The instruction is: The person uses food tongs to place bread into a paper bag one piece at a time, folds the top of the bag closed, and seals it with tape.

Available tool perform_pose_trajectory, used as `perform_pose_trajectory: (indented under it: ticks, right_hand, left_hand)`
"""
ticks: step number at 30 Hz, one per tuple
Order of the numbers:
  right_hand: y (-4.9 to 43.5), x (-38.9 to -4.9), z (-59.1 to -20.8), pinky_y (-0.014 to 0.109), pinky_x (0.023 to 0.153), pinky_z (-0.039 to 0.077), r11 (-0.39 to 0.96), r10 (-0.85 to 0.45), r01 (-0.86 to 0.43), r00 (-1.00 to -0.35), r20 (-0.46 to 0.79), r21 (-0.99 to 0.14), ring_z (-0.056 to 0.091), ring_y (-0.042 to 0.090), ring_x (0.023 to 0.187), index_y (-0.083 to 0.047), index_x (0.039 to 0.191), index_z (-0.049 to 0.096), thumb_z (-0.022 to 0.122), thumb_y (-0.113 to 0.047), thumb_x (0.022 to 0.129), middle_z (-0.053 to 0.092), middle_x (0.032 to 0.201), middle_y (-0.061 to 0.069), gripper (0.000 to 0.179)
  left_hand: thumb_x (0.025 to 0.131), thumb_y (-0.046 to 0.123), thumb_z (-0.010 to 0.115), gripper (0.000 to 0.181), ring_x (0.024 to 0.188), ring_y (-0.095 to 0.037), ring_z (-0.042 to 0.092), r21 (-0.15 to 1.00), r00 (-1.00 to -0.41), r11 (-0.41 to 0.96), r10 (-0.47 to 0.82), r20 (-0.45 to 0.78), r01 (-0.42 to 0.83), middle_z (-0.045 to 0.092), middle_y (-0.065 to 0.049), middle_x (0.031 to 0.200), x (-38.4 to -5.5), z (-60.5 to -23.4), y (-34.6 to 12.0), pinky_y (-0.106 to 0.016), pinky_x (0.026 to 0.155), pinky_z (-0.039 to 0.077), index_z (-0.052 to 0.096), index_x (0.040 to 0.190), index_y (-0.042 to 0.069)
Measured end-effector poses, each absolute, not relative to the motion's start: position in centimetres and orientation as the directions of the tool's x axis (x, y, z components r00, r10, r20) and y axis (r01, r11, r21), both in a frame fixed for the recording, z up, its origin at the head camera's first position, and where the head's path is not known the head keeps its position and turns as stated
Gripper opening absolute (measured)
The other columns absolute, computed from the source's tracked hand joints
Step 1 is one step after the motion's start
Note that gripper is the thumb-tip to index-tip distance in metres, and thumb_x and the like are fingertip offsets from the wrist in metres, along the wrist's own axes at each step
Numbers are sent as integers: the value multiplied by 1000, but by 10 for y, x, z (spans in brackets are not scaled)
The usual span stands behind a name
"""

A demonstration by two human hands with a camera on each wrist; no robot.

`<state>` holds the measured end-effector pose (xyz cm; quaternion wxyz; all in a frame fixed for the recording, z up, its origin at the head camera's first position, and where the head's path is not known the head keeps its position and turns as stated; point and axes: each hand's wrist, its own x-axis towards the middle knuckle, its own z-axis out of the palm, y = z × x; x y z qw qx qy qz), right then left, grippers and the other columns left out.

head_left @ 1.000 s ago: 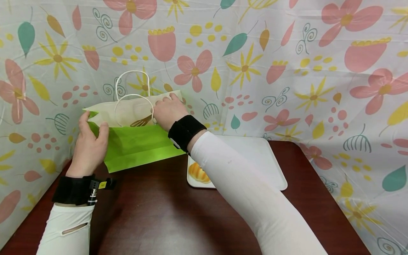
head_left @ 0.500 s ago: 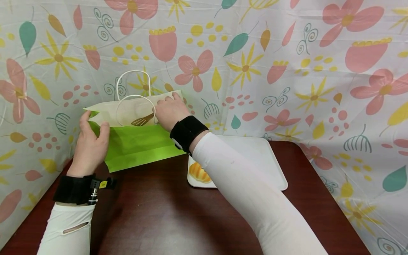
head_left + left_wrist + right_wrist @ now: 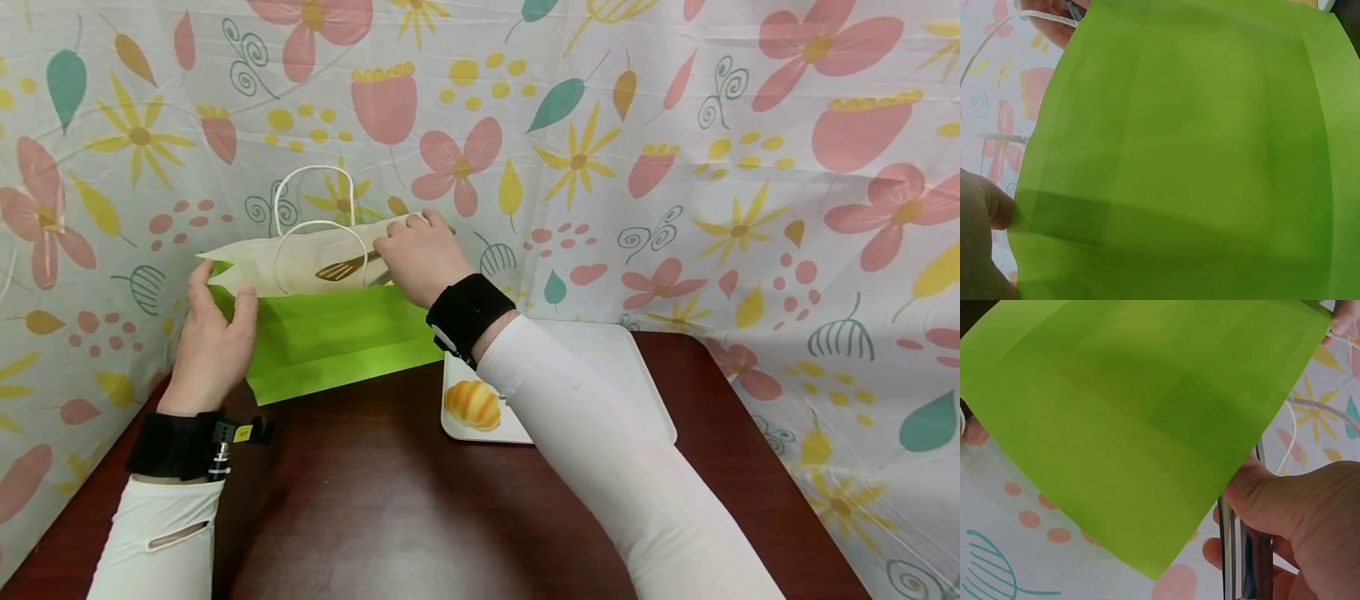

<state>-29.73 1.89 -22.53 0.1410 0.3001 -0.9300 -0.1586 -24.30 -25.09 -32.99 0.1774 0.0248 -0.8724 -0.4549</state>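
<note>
A green paper bag (image 3: 337,337) with a pale inside and white cord handles lies tilted on the left, its mouth facing up and back. My left hand (image 3: 213,337) holds the left side of its mouth, thumb (image 3: 1001,208) at the edge. With my right hand (image 3: 422,260) I grip metal tongs (image 3: 1246,556) at the right side of the mouth. One slotted, brownish tongs end (image 3: 341,268) shows against the bag's pale inside. Nothing is visible between the tongs' ends. In the right wrist view the bag hides the far part of the tongs.
Right of the bag is a white tray (image 3: 600,367), partly under my right forearm. A striped yellow bread roll (image 3: 472,405) sits at its near left corner. The dark wooden table (image 3: 360,500) meets a flower-printed curtain (image 3: 570,208) behind.
My right hand has moved right along the bag's mouth with the tongs, and their slotted end shows more fully. More of the roll is uncovered. My left hand stays in place.
</note>
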Motion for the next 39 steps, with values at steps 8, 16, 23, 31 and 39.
perform_pose_trajectory:
  ticks: [8,16,23,31,39]
  right_hand:
    - [37,-293,-216,45,120,25,805,-583,-508,-772,252,306,54,28,128,-22,145,59,68,-29,102,62,136,1,44]
    - [63,-288,-211,48,122,20,859,-511,-478,-782,355,185,51,29,132,-21,148,55,67,-25,102,62,132,4,48]
    - [86,-285,-213,49,117,26,887,-449,-449,-787,423,107,49,33,133,-17,151,52,68,-27,102,55,147,9,53]
    - [119,-282,-219,51,111,35,896,-376,-444,-772,512,-11,52,36,128,-10,152,50,69,-26,101,60,136,13,56]
    - [144,-276,-229,58,106,39,882,-259,-441,-748,611,-167,52,42,129,-4,153,47,71,-25,100,59,139,20,62]
  left_hand:
    - [107,51,32,73,113,-55,45,803,-936,585,-208,285,114,37,-46,143,-242,-329,-252,-67,96,31,-4,164,23]
    - [107,50,32,73,111,-54,45,801,-935,588,-212,285,111,39,-45,141,-243,-329,-250,-66,96,31,-4,164,22]
    - [107,51,32,73,111,-53,45,804,-936,584,-212,281,109,39,-45,142,-243,-329,-250,-66,97,31,-3,164,22]
    - [107,53,31,74,114,-54,44,804,-939,586,-211,271,100,38,-46,142,-243,-328,-250,-66,99,30,-5,164,24]
    - [107,50,32,73,108,-53,46,797,-936,595,-214,281,103,42,-46,135,-243,-329,-251,-67,96,32,-4,164,23]
